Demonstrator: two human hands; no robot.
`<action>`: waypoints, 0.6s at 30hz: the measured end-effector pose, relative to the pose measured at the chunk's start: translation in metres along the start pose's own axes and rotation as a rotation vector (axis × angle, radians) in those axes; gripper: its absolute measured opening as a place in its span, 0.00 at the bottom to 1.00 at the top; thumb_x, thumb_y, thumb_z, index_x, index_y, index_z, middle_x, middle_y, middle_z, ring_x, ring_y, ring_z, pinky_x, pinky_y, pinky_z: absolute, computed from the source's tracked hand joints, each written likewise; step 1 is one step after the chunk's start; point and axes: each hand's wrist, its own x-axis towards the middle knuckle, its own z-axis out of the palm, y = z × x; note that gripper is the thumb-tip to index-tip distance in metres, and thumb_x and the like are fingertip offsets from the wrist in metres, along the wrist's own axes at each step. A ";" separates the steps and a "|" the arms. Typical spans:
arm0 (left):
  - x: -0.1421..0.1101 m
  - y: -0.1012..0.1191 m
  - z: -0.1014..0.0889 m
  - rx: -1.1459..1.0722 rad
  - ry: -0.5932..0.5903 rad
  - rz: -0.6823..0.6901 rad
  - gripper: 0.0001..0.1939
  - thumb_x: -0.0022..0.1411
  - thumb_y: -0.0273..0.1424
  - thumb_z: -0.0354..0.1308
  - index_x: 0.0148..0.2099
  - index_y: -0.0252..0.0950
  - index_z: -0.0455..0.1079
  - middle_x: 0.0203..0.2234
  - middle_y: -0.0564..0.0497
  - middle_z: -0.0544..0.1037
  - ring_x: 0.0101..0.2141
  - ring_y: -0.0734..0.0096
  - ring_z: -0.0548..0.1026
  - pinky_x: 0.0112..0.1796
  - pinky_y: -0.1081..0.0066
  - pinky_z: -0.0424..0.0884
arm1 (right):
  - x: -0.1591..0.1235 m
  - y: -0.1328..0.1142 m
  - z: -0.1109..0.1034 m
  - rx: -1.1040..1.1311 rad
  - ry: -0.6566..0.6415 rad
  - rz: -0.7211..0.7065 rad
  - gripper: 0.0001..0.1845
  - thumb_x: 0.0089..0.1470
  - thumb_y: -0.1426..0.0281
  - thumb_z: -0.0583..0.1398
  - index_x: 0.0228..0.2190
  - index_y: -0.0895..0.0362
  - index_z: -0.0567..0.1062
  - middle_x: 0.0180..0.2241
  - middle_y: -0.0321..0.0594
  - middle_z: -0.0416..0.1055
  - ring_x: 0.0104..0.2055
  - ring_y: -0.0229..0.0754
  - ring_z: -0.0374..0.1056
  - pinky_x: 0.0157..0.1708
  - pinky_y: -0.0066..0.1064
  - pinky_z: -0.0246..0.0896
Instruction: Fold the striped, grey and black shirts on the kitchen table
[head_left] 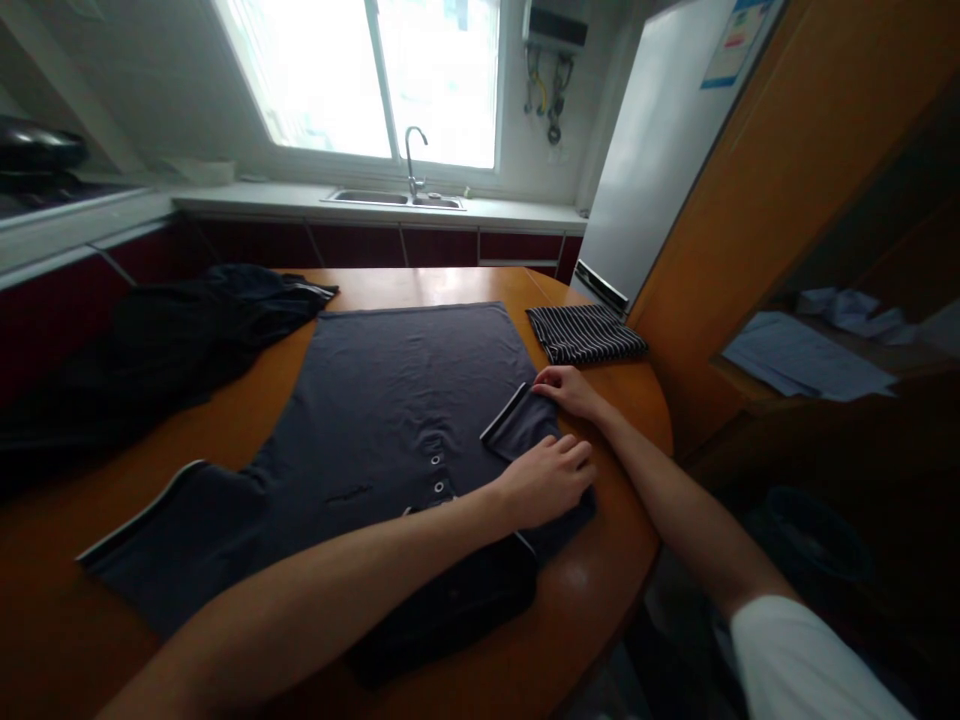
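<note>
A dark grey polo shirt (360,390) lies spread on the table, its collar toward me and its hem toward the window. The sleeve on the right (525,425), edged with white trim, is folded inward over the body. At the outer edge of this sleeve, my right hand (568,390) pinches the cloth between thumb and fingers. Closer to me, my left hand (546,482) reaches across the shirt with fingers curled down on its right edge; the fingertips are partly hidden. The other sleeve (172,520) lies stretched out to the left.
A wooden table (457,285) with a rounded right end carries everything. A folded black-and-white striped cloth (586,333) lies at the far right, and a dark garment (187,340) is heaped at the left. Beyond are a sink (375,198) and a fridge (649,150).
</note>
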 end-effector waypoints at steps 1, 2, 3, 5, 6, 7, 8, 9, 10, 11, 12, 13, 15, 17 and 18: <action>0.000 0.000 0.001 -0.004 0.003 0.009 0.04 0.69 0.30 0.56 0.43 0.35 0.70 0.42 0.45 0.72 0.42 0.60 0.72 0.40 0.63 0.66 | 0.000 0.000 0.000 0.005 -0.004 -0.001 0.13 0.53 0.58 0.65 0.34 0.55 0.81 0.29 0.35 0.77 0.30 0.39 0.67 0.33 0.29 0.60; 0.000 -0.001 0.002 -0.014 0.004 0.025 0.04 0.70 0.29 0.55 0.42 0.35 0.70 0.41 0.45 0.73 0.42 0.61 0.72 0.40 0.63 0.66 | 0.000 0.001 0.000 0.009 -0.008 -0.001 0.13 0.53 0.58 0.65 0.34 0.55 0.81 0.29 0.35 0.77 0.30 0.39 0.67 0.33 0.29 0.60; 0.000 -0.002 0.003 -0.033 0.005 0.050 0.04 0.70 0.29 0.55 0.42 0.35 0.70 0.40 0.45 0.73 0.41 0.61 0.72 0.40 0.63 0.66 | 0.001 0.001 0.001 0.008 -0.010 0.000 0.13 0.53 0.58 0.65 0.34 0.55 0.81 0.29 0.35 0.76 0.30 0.39 0.67 0.33 0.29 0.60; 0.000 -0.005 0.007 -0.106 0.011 0.135 0.06 0.70 0.32 0.56 0.40 0.35 0.72 0.37 0.46 0.75 0.39 0.62 0.73 0.40 0.64 0.67 | 0.001 0.002 0.001 -0.002 -0.008 0.000 0.13 0.54 0.58 0.65 0.33 0.55 0.81 0.28 0.35 0.76 0.30 0.39 0.66 0.32 0.28 0.59; 0.000 -0.006 0.008 -0.162 0.021 0.184 0.08 0.70 0.35 0.58 0.40 0.36 0.73 0.36 0.46 0.75 0.39 0.63 0.73 0.40 0.65 0.68 | 0.001 0.002 0.001 -0.010 -0.005 -0.003 0.13 0.54 0.59 0.65 0.33 0.55 0.81 0.27 0.35 0.76 0.30 0.39 0.66 0.32 0.28 0.59; 0.000 -0.008 0.009 -0.224 0.035 0.226 0.11 0.69 0.38 0.58 0.39 0.36 0.74 0.35 0.46 0.76 0.38 0.64 0.74 0.40 0.66 0.68 | 0.001 0.001 0.001 -0.019 -0.002 -0.006 0.13 0.54 0.59 0.65 0.33 0.55 0.81 0.27 0.35 0.75 0.30 0.39 0.66 0.31 0.28 0.58; 0.000 -0.009 0.009 -0.284 0.048 0.254 0.12 0.70 0.39 0.57 0.38 0.36 0.74 0.33 0.47 0.76 0.37 0.65 0.74 0.41 0.67 0.69 | 0.000 0.001 0.000 -0.025 -0.001 -0.009 0.13 0.54 0.59 0.65 0.32 0.56 0.81 0.27 0.35 0.75 0.30 0.39 0.66 0.31 0.28 0.58; 0.000 -0.010 0.009 -0.334 0.057 0.261 0.14 0.71 0.39 0.56 0.36 0.37 0.75 0.32 0.47 0.77 0.37 0.66 0.74 0.41 0.68 0.69 | 0.000 0.001 0.000 -0.029 -0.001 -0.011 0.13 0.54 0.59 0.65 0.32 0.56 0.81 0.27 0.35 0.75 0.30 0.39 0.66 0.31 0.28 0.57; 0.000 -0.010 0.008 -0.367 0.063 0.241 0.16 0.72 0.38 0.54 0.34 0.37 0.75 0.31 0.47 0.77 0.36 0.66 0.74 0.41 0.68 0.69 | 0.000 0.000 0.000 -0.032 -0.002 -0.012 0.13 0.54 0.58 0.65 0.33 0.55 0.81 0.27 0.35 0.75 0.30 0.39 0.66 0.31 0.28 0.57; 0.001 -0.010 0.007 -0.382 0.065 0.195 0.17 0.72 0.37 0.52 0.33 0.38 0.75 0.30 0.47 0.77 0.36 0.67 0.75 0.42 0.68 0.69 | -0.001 0.000 -0.001 -0.035 -0.003 -0.013 0.13 0.54 0.58 0.65 0.33 0.55 0.81 0.27 0.35 0.75 0.30 0.39 0.66 0.31 0.29 0.57; 0.002 -0.009 0.006 -0.383 0.068 0.129 0.17 0.73 0.36 0.51 0.33 0.37 0.75 0.31 0.47 0.77 0.37 0.66 0.75 0.42 0.68 0.69 | -0.001 -0.002 -0.001 -0.040 -0.005 -0.014 0.12 0.55 0.59 0.65 0.33 0.55 0.81 0.27 0.35 0.75 0.30 0.39 0.66 0.32 0.29 0.57; 0.002 -0.009 0.005 -0.377 0.079 0.044 0.17 0.74 0.35 0.49 0.36 0.37 0.75 0.33 0.47 0.78 0.38 0.66 0.76 0.44 0.67 0.69 | -0.002 -0.003 -0.002 -0.048 -0.004 -0.015 0.12 0.55 0.59 0.65 0.33 0.55 0.81 0.27 0.34 0.75 0.30 0.39 0.66 0.32 0.29 0.56; 0.002 -0.007 0.007 -0.362 0.121 -0.138 0.16 0.74 0.32 0.46 0.47 0.36 0.75 0.42 0.45 0.79 0.46 0.63 0.75 0.49 0.65 0.67 | -0.002 -0.006 -0.002 -0.082 0.006 -0.016 0.11 0.55 0.60 0.65 0.33 0.54 0.81 0.27 0.34 0.75 0.30 0.39 0.66 0.34 0.30 0.56; 0.000 -0.004 0.013 -0.346 0.133 -0.246 0.19 0.75 0.34 0.45 0.60 0.34 0.68 0.56 0.41 0.73 0.57 0.59 0.69 0.57 0.59 0.62 | -0.002 -0.009 -0.002 -0.154 0.037 -0.007 0.10 0.55 0.61 0.66 0.32 0.54 0.80 0.27 0.35 0.75 0.30 0.39 0.67 0.37 0.32 0.55; -0.002 -0.003 0.018 -0.338 0.112 -0.255 0.22 0.75 0.37 0.46 0.64 0.32 0.63 0.62 0.38 0.68 0.62 0.55 0.64 0.61 0.56 0.57 | -0.001 -0.010 -0.002 -0.198 0.060 0.002 0.09 0.55 0.61 0.66 0.31 0.54 0.80 0.27 0.36 0.76 0.31 0.40 0.68 0.39 0.34 0.54</action>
